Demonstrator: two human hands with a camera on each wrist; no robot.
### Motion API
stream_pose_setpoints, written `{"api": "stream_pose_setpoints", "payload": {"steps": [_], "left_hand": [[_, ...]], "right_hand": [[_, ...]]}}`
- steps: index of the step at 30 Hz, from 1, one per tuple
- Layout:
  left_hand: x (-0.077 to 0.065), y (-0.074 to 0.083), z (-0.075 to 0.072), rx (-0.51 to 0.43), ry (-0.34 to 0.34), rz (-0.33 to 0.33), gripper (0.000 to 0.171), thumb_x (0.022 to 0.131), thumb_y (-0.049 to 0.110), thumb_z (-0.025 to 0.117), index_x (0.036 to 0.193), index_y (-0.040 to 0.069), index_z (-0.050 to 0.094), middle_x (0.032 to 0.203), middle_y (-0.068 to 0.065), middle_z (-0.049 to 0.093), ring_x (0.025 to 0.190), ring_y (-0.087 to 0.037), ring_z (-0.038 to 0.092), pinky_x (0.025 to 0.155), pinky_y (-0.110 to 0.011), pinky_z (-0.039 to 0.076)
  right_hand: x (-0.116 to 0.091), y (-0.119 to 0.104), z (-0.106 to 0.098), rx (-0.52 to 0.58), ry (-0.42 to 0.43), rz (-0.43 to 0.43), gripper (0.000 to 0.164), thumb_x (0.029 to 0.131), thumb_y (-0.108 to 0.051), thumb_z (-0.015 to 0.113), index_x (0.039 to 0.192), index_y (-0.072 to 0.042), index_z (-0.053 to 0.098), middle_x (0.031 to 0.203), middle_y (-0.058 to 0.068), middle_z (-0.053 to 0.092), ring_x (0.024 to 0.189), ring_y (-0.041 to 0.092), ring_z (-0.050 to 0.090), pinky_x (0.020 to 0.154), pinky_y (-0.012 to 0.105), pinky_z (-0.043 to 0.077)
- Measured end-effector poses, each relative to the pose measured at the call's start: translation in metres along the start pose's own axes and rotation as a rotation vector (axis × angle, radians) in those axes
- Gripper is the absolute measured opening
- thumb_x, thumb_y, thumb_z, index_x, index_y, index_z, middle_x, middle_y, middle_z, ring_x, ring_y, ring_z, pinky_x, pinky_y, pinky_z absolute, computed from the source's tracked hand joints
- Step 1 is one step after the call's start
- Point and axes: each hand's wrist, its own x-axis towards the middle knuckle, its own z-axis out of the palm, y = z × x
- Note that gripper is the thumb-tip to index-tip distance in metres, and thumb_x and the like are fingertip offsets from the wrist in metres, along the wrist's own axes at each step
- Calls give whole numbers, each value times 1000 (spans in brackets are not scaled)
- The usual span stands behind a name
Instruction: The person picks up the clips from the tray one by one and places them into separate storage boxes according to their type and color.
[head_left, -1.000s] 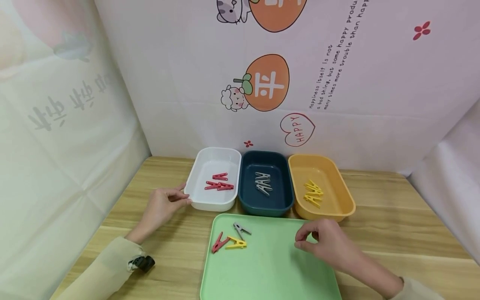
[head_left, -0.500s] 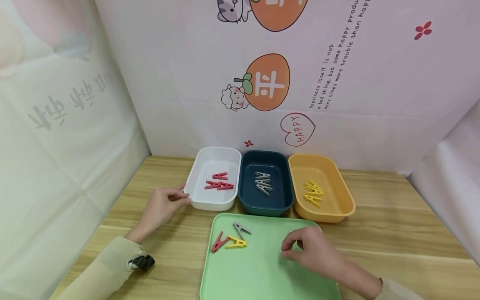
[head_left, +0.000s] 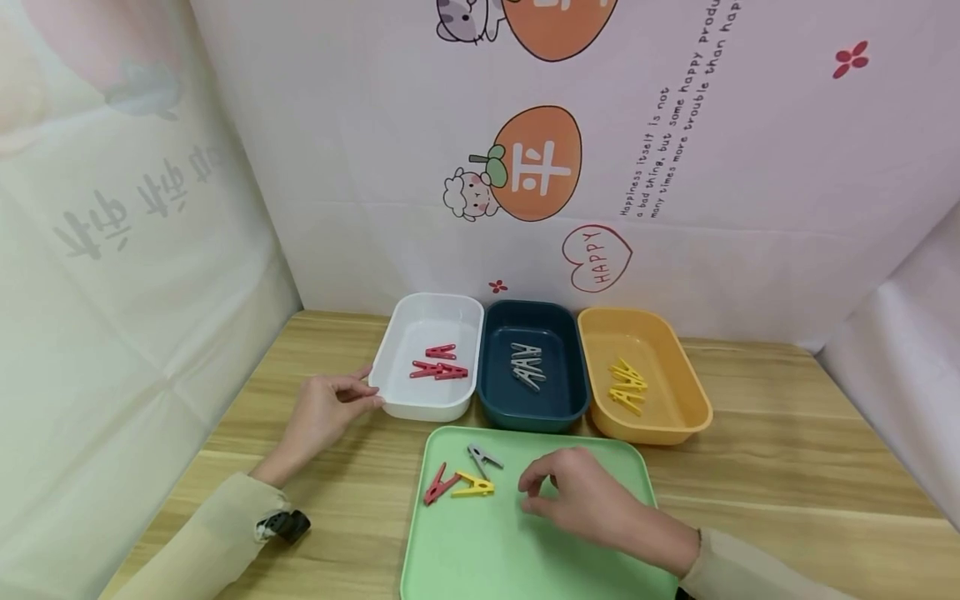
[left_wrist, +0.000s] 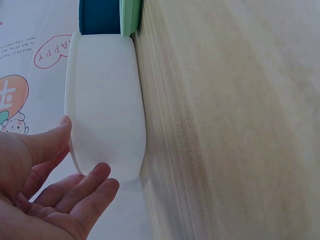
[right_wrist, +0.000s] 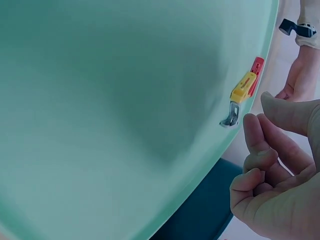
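Observation:
My left hand [head_left: 322, 418] touches the white bin [head_left: 390, 383] at its left end; in the left wrist view the thumb lies at the rim and relaxed fingers [left_wrist: 102, 175] rest by the outer wall. Over the green tray [head_left: 465, 558] hovers my right hand [head_left: 588, 500], fingers loosely bent, thumb apart from the index finger, nothing held. To its left on the tray lie a red clothespin [head_left: 439, 485], a yellow clothespin [head_left: 473, 486] and a grey clothespin [head_left: 483, 457], close together. The right wrist view shows these beyond the fingertips.
Red clothespins [head_left: 442, 369] lie in the white bin. Beside it stand a dark blue bin [head_left: 532, 417] with grey clothespins [head_left: 527, 365] and an orange bin [head_left: 686, 392] with yellow clothespins [head_left: 627, 386]. Behind them rises a printed cloth wall [head_left: 360, 208].
My right hand has moved left across the tray, away from the orange bin and toward the three loose clothespins. The left hand has stayed at the white bin.

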Motion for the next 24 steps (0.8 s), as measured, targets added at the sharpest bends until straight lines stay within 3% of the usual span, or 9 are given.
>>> {"api": "stream_pose_setpoints", "payload": {"steps": [16, 24], "left_hand": [[2, 0, -1, 2, -8, -5, 6, 87, 4, 87, 89, 5, 82, 130, -19, 69, 118, -36, 69, 70, -20, 60], [1, 0, 0, 10, -9, -13, 6, 86, 3, 88, 89, 4, 82, 131, -20, 68, 116, -38, 70, 71, -20, 60]], "right_hand": [[39, -14, 16, -19, -22, -75, 15, 85, -9, 90, 99, -12, 83, 88, -11, 74, 81, 10, 64, 73, 24, 55], [47, -12, 23, -40, -47, -78, 14, 86, -4, 88, 94, -13, 83, 85, -14, 71, 78, 4, 61, 73, 23, 55]]}}
